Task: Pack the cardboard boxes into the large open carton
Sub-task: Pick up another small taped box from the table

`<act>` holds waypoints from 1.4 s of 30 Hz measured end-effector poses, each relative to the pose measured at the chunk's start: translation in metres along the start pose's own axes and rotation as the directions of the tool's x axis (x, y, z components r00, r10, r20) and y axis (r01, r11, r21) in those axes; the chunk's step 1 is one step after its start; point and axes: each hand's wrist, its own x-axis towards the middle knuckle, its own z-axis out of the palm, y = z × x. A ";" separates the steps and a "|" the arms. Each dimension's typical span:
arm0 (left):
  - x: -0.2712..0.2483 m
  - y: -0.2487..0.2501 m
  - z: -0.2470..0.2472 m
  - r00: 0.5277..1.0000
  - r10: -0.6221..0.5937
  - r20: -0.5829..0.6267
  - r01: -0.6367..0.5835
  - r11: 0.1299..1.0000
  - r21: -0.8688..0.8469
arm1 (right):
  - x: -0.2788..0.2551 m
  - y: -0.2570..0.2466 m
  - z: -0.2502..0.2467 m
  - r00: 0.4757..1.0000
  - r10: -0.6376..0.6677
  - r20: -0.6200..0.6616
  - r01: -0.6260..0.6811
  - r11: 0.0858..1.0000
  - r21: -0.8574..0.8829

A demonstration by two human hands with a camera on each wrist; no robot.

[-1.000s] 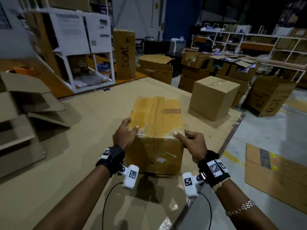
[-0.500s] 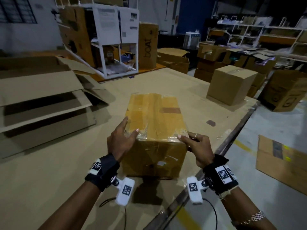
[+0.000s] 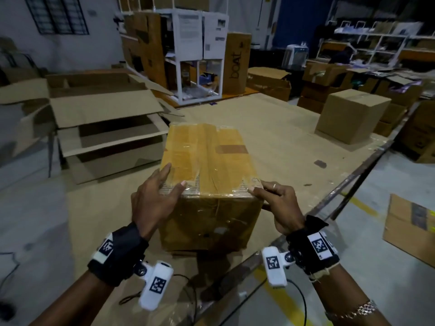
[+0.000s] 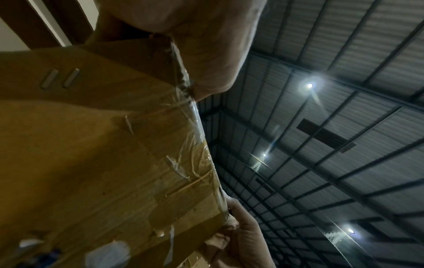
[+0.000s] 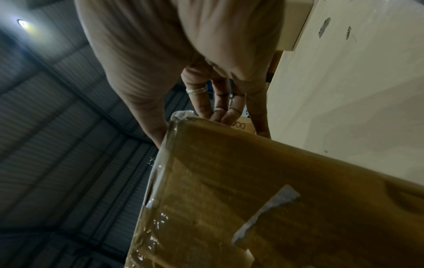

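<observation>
Taped box [image 3: 207, 161] sits on the cardboard-covered table [image 3: 270, 128] right in front, long axis running away from the person, both hands at its near end: left hand [image 3: 155, 203] w/ fingers up the left side and thumb over the top edge, right hand [image 3: 280, 205] pinching the near right corner. Open carton [image 3: 98, 109] lies fwd and to the left (flaps splayed), so the left hand's nearer it and the carry prob. swings leftward.

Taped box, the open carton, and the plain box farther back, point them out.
taped box [image 3: 207, 151], head view, its taped top.
open carton [image 3: 103, 109], head view, its front flap.
plain box [image 3: 348, 121], head view, its near side.
</observation>
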 end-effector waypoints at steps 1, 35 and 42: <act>-0.008 -0.005 -0.009 1.000 -0.010 0.005 0.010 1.000 0.002 | -0.009 0.001 0.007 1.000 0.005 0.010 -0.005 1.000 0.004; -0.008 -0.191 -0.178 0.742 -0.068 0.667 0.320 0.910 -0.262 | -0.126 0.022 0.245 0.933 0.231 -0.274 -0.310 0.905 -0.291; 0.018 -0.206 -0.166 0.654 0.122 0.747 0.251 0.896 -0.367 | -0.157 0.029 0.264 0.918 0.043 -0.395 -0.208 0.899 -0.385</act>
